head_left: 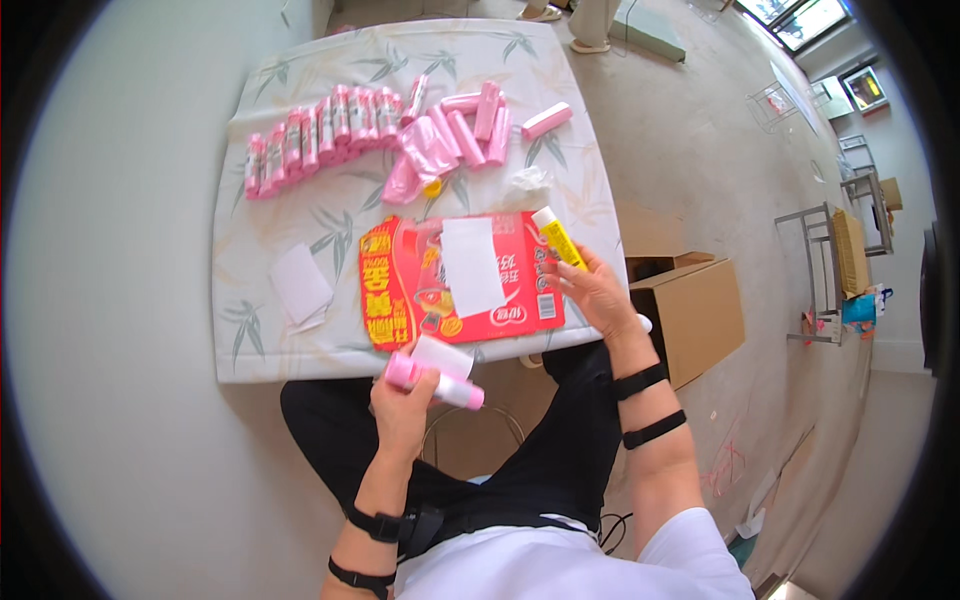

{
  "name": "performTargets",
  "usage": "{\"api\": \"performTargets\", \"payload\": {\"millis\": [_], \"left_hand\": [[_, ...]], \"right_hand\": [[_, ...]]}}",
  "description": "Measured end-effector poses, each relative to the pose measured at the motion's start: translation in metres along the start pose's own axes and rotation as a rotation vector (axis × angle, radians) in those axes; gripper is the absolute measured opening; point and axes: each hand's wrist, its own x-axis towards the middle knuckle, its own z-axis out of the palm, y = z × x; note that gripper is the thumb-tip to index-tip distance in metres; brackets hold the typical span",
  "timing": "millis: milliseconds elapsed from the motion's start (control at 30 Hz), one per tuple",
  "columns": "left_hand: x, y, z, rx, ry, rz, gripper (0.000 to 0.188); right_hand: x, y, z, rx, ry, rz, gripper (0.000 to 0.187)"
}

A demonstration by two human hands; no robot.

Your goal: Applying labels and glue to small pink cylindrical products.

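At the near edge of the counter [245, 275], the left hand [402, 398] grips a pink roll [404, 372] with white paper [443, 356] against it while the right hand [598, 290] holds a yellow glue stick [559, 240], work likely best done keeping the paper straight and smooth.

Can make out large yellow characters [380, 292] along the left end of the red packaging sheet [522, 245], with white characters [512, 275], an oval emblem [508, 316] and a striped barcode [546, 306] nearer its right end. Can also see dark lettering on the yellow glue stick [560, 242]. Cannot read the small dark print on the labels of the pink rolls [325, 128].
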Motion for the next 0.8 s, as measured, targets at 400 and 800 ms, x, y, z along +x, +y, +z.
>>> {"api": "performTargets", "payload": {"millis": [400,800], "left_hand": [[-0.006,-0.009,-0.016,-0.046,0.03,-0.102,0.045],[-0.007,-0.027,-0.045,-0.081,0.058,-0.117,0.047]], "right_hand": [[0.09,-0.018,0.045,0.033,-0.153,-0.187,0.04],[0.118,-0.043,0.032,-0.202,0.009,-0.375,0.032]]}}
